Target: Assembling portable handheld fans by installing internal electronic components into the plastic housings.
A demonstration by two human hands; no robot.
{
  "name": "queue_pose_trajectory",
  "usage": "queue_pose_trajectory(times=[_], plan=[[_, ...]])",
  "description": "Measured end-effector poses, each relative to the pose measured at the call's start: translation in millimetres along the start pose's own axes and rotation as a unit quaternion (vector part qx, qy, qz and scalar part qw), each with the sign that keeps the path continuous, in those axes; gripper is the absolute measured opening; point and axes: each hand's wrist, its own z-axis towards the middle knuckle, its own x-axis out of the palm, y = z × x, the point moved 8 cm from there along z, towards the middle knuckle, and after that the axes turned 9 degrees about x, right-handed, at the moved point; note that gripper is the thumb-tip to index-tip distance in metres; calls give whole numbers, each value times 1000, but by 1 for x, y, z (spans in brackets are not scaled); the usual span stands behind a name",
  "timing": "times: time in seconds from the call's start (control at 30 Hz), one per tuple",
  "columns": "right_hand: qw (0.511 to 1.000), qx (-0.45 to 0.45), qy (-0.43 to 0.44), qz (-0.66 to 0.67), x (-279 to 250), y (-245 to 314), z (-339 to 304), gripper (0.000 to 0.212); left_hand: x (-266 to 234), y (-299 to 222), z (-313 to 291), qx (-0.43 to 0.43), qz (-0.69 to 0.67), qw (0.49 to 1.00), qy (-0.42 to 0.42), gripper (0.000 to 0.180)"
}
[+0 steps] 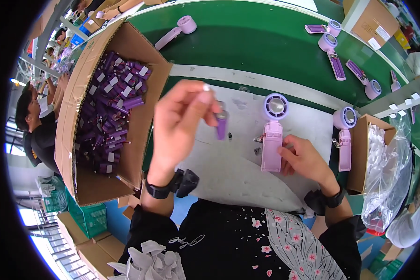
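Observation:
My left hand point(179, 121) is raised over the work surface between the carton and the fan. Its fingers are closed around a purple battery point(220, 129), which hangs out below them; a small whitish bit point(206, 87) shows at the thumb and fingertip. On the grey mat lies a pink handheld fan point(272, 148) with a lilac round head, its opened handle toward me. My right hand point(308, 161) grips the lower right side of that handle with bent fingers. Thin wires point(258, 139) stick out at the handle's left edge.
A cardboard box point(151, 88) full of purple batteries stands at left. Another opened fan point(344, 140) lies at right, beside a box of white parts point(378, 140) and a clear plastic bag. Several fans rest on the green belt point(247, 37) beyond. Co-workers sit at far left.

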Motion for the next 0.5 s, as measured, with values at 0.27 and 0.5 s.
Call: queue_pose_trajectory(times=[0.27,0.5], plan=[[993,-60,-24,-101,-1,13,-7,23,62,-1,-4,34,10,994,100,9],[845,-465,-261,43,-7,60,-59,26,126,-12,-29,66,-65,946,309,17]])
